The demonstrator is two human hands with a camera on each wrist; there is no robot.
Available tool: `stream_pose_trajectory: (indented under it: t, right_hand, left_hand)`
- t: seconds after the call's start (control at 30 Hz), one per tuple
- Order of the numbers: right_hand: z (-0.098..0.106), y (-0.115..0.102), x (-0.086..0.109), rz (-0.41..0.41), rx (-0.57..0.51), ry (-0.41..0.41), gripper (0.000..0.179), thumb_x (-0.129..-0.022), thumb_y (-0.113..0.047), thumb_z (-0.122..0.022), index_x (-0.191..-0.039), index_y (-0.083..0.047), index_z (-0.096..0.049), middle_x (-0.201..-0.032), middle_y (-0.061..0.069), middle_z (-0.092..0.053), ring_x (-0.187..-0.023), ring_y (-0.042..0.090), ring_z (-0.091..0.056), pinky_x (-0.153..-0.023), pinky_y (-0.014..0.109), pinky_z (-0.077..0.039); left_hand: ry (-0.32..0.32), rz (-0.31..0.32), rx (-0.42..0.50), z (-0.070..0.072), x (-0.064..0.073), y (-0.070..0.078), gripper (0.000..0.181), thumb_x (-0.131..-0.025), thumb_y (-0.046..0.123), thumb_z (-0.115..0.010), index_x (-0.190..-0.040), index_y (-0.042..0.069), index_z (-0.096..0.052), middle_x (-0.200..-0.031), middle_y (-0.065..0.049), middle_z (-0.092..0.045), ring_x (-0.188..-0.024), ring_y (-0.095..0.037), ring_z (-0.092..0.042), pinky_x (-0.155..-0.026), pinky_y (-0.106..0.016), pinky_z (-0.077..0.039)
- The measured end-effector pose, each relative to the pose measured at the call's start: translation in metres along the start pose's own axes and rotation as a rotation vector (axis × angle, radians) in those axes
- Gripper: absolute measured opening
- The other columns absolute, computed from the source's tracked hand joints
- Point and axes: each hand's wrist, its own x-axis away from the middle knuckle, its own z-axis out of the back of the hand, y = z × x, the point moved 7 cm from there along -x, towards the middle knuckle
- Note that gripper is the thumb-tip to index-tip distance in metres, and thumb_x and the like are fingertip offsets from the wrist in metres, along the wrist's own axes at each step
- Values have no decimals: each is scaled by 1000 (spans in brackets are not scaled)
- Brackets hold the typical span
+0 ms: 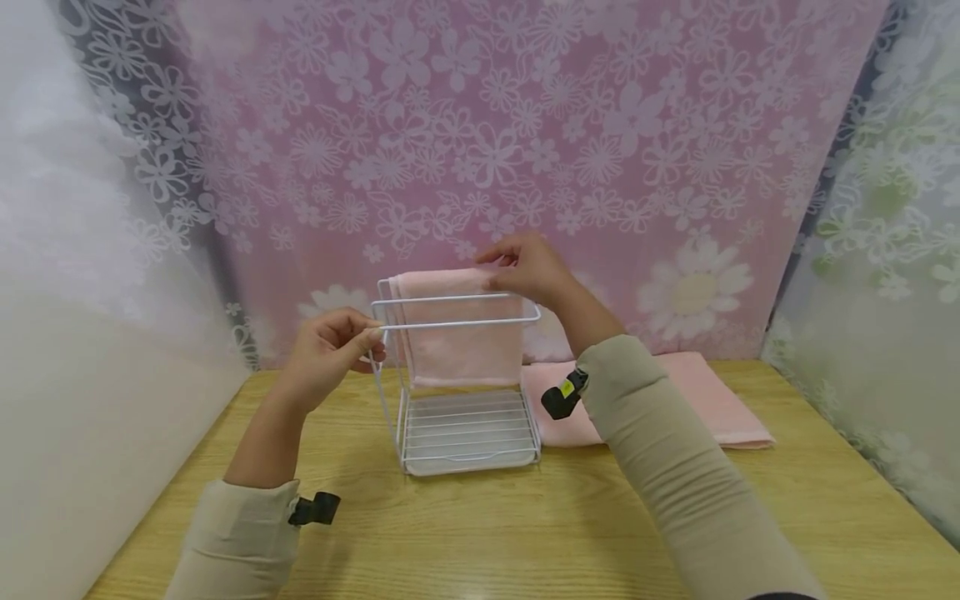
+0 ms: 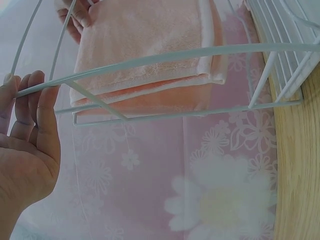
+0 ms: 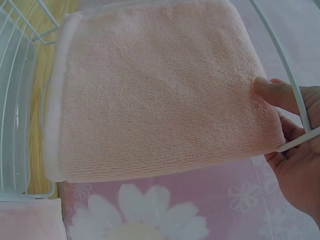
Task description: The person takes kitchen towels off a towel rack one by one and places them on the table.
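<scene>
A white wire rack (image 1: 450,323) stands on the table, with a light pink towel (image 1: 465,354) folded over its rear top bar and hanging down inside the frame. My left hand (image 1: 330,346) pinches the rack's front bar at the upper left corner, thumb and fingers around the wire in the left wrist view. At the towel's upper right edge is my right hand (image 1: 532,267). In the right wrist view its thumb (image 3: 275,92) presses the towel's face while the other fingers go behind, partly hidden by cloth and wire.
A slatted wire shelf over a pale tray (image 1: 465,462) forms the rack's base. Another pink towel (image 1: 716,404) lies flat to the right, partly under the right sleeve (image 1: 667,442). A flowered curtain (image 1: 510,125) hangs close behind the rack, above the wooden table (image 1: 450,533).
</scene>
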Motion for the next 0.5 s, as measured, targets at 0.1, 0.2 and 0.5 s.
stream_pose_trajectory:
  t: [0.1,0.2,0.5]
  right_hand:
    - [0,1,0,-5,-9,5,34,-79,-9,-81,-112,-11,-74,-104,6,-63,-91,24,-53,-72,34,-48]
    - [-1,1,1,-12,0,5,35,-79,-9,-80,-113,-11,-74,-105,7,-62,-92,25,-53,-73,34,-49]
    - [-2,3,2,-15,20,-27,42,-79,-9,-81,-120,-9,-70,-115,7,-64,-100,25,-55,-84,38,-50]
  left_hand:
    - [1,-10,-6,1,0,1,11,-97,18,-63,-94,8,-66,-82,-8,-65,-78,-23,-67,-69,-38,-60]
    - [2,-16,-9,0,1,2,11,-97,18,-63,-94,7,-66,-82,-8,-65,-78,-22,-67,-69,-38,-60]
    - [-7,-25,-25,-3,0,2,14,-98,18,-62,-94,5,-65,-82,-9,-65,-78,-21,-67,-69,-37,-60]
